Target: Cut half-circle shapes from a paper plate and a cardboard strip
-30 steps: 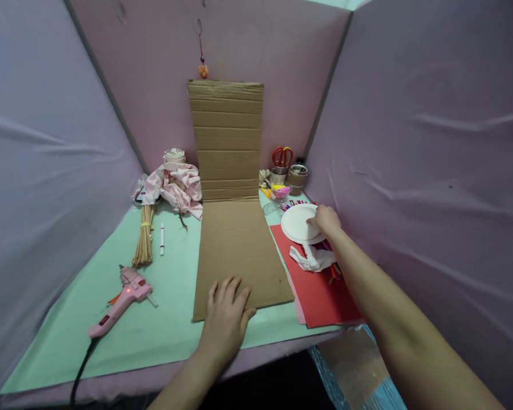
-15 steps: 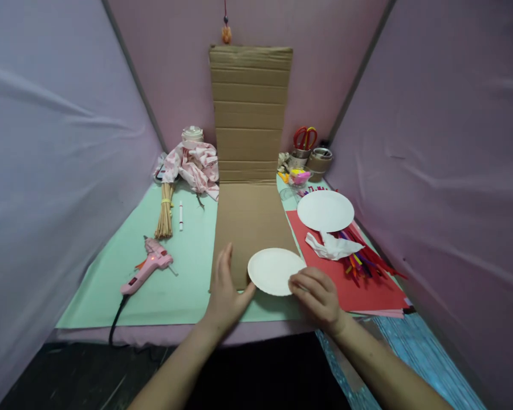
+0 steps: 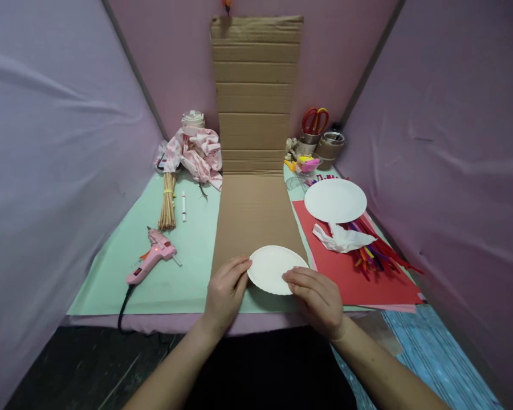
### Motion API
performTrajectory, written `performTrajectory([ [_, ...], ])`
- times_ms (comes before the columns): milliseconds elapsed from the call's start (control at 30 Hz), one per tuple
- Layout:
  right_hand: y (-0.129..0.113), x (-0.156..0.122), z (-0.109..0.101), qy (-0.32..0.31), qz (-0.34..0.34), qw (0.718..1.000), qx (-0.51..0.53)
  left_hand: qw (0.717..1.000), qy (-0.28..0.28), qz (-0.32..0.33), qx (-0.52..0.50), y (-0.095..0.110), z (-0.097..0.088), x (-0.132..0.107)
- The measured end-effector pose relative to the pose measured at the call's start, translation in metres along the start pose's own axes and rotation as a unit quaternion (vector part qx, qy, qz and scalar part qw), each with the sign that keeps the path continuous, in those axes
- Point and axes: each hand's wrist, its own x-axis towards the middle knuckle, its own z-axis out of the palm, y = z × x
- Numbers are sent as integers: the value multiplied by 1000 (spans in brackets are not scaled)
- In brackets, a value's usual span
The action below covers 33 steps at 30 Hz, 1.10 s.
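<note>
My left forearm (image 3: 175, 370) runs up from 7 o'clock, bare, with the wrist straight, and ends in the left grip (image 3: 224, 287) just left of centre. Its fingers are half-curled, knuckles up, tips pointing to 2 o'clock; the thumb is hidden. My right forearm (image 3: 385, 370) slants in from 5 o'clock. The right grip (image 3: 318, 296) lies palm down, fingers together and pointing to 10 o'clock, thumb out of sight. The two grips sit level and near each other without touching.

Pink glue gun (image 3: 151, 263) left of the left grip (image 3: 224, 287); beyond the right grip (image 3: 318, 296), big white plate (image 3: 336, 200) on red paper (image 3: 367, 285), pipe cleaners (image 3: 374, 253) beside.
</note>
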Motion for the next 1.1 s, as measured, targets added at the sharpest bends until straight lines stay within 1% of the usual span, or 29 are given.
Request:
performTrajectory([
  [67,-5,6,-2,23,4,1000,4,1000,5,-8,-13,1,-2,0],
  [133,-10,12,-3,46,30,998,31,999,11,-9,-29,1,-4,-1],
  [200,-15,17,-3,65,89,992,64,998,17,-12,-52,1,-6,-2],
  [300,-17,23,0,84,204,972,84,996,31,-27,-76,1,-9,-2],
  [367,-15,27,2,75,258,959,84,995,36,-44,-80,1,-9,-1],
  [400,-13,30,2,66,271,956,84,995,37,-54,-80,2,-10,0],
  [467,-10,33,2,47,274,957,83,993,42,-71,-84,2,-10,1],
  [567,-5,38,2,38,280,956,74,991,46,-90,-91,2,-9,1],
  [633,-2,40,3,37,318,945,75,989,44,-102,-93,2,-9,2],
  [733,5,43,7,36,388,916,97,986,44,-131,-92,3,-8,2],
  [833,12,46,9,16,455,874,168,980,42,-170,-100,4,-9,5],
  [900,16,49,7,-15,492,833,251,972,44,-195,-121,5,-9,7],
  [933,16,50,5,-31,506,809,299,969,46,-204,-135,5,-10,8],
  [967,17,51,2,-46,519,779,349,965,48,-211,-147,6,-10,9],
  [1033,16,52,-2,-74,544,708,444,961,56,-217,-158,6,-10,11],
  [1100,15,52,-4,-91,564,640,514,961,60,-219,-156,7,-10,13],
])
